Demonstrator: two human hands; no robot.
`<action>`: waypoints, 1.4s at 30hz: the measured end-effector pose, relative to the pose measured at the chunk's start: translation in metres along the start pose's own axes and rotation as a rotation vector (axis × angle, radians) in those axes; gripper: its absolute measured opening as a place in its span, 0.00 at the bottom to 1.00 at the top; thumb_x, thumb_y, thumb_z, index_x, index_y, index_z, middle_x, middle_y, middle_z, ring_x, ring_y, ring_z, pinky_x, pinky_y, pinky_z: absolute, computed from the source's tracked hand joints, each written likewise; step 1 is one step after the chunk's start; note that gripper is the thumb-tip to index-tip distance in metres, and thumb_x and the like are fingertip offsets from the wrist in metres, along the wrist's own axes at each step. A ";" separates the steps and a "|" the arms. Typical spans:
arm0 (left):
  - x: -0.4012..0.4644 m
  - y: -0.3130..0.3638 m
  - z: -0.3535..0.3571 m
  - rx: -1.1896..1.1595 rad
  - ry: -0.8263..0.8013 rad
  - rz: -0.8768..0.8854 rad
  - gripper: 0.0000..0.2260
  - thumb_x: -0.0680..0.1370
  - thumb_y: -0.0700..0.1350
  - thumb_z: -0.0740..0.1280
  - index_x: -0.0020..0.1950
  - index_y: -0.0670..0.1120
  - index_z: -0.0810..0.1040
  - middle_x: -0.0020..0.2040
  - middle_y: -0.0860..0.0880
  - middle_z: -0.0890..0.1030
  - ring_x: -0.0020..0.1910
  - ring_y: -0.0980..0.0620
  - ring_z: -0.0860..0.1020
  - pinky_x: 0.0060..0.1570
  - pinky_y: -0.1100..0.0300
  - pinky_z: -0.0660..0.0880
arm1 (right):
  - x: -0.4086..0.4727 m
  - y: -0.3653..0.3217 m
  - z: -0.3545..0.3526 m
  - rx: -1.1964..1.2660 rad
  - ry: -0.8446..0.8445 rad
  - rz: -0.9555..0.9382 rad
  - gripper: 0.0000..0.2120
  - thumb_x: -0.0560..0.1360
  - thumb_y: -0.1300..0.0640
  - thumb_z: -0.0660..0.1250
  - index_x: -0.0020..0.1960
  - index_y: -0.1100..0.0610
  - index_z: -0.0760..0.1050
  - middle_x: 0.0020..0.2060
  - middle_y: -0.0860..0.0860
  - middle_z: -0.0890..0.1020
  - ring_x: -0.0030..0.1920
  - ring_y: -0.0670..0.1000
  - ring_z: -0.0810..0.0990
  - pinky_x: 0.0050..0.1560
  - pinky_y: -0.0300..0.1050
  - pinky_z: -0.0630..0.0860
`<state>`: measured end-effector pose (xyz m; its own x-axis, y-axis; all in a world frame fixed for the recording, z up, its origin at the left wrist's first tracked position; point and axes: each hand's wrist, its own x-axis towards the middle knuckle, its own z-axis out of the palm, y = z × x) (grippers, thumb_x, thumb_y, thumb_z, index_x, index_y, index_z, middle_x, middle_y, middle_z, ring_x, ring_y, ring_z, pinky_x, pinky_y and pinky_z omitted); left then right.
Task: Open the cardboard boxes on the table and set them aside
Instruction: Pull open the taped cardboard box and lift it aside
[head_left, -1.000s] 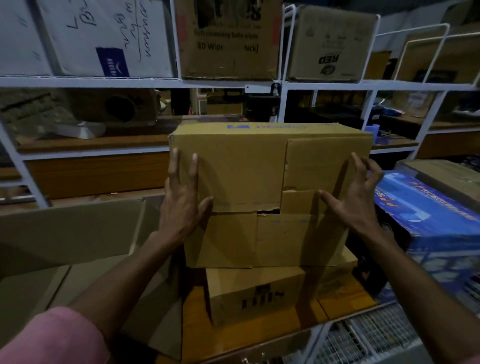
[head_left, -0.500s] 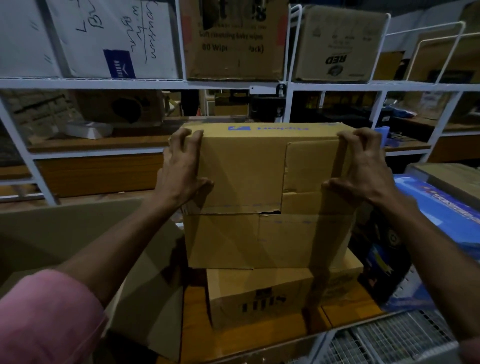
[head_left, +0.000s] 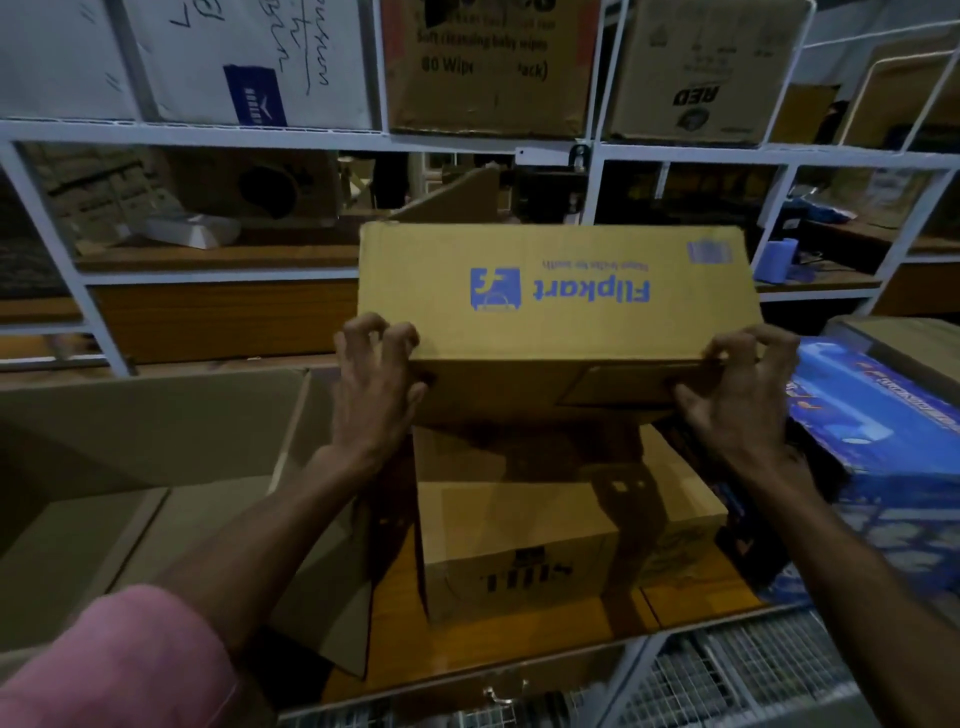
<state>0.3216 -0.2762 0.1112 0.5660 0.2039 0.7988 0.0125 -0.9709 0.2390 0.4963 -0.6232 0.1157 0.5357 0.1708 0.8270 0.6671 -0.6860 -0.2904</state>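
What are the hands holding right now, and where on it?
Both hands grip the Flipkart box at its near edge: the left hand curls over the near left corner, the right hand over the near right corner.

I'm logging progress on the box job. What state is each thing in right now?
Flipkart box: tipped, logo upside down, gripped at both near corners.
Left hand: gripping its left corner.
Right hand: gripping its right corner.
Lower box: closed, on the table beneath.
Large carton: open, at left.
Blue box: closed, at right.

open carton (head_left: 156, 467) crowds left; blue box (head_left: 878, 415) right; shelf frame (head_left: 311, 137) behind
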 end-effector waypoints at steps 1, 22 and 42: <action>-0.010 0.001 0.002 0.009 -0.005 -0.016 0.30 0.69 0.38 0.78 0.62 0.50 0.64 0.65 0.44 0.60 0.63 0.34 0.66 0.41 0.48 0.78 | -0.013 0.001 0.002 -0.006 0.000 0.010 0.29 0.65 0.61 0.80 0.57 0.54 0.65 0.61 0.53 0.61 0.65 0.67 0.65 0.42 0.54 0.77; -0.131 0.043 0.025 0.390 -0.335 0.082 0.27 0.78 0.65 0.58 0.70 0.50 0.70 0.72 0.41 0.66 0.70 0.37 0.65 0.65 0.37 0.62 | -0.111 -0.048 0.020 -0.160 -0.346 -0.007 0.24 0.78 0.40 0.65 0.64 0.58 0.73 0.60 0.59 0.70 0.64 0.61 0.69 0.65 0.63 0.70; -0.080 0.087 0.047 0.305 -0.379 0.168 0.35 0.82 0.63 0.57 0.81 0.42 0.57 0.74 0.37 0.66 0.66 0.38 0.72 0.62 0.44 0.72 | -0.030 -0.105 0.073 0.222 -0.819 -0.089 0.23 0.83 0.42 0.54 0.75 0.48 0.68 0.66 0.54 0.79 0.61 0.60 0.77 0.55 0.57 0.76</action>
<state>0.3158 -0.3829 0.0424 0.8392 0.0372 0.5425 0.1038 -0.9903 -0.0928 0.4476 -0.5052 0.0861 0.6250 0.7337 0.2666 0.7645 -0.5060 -0.3995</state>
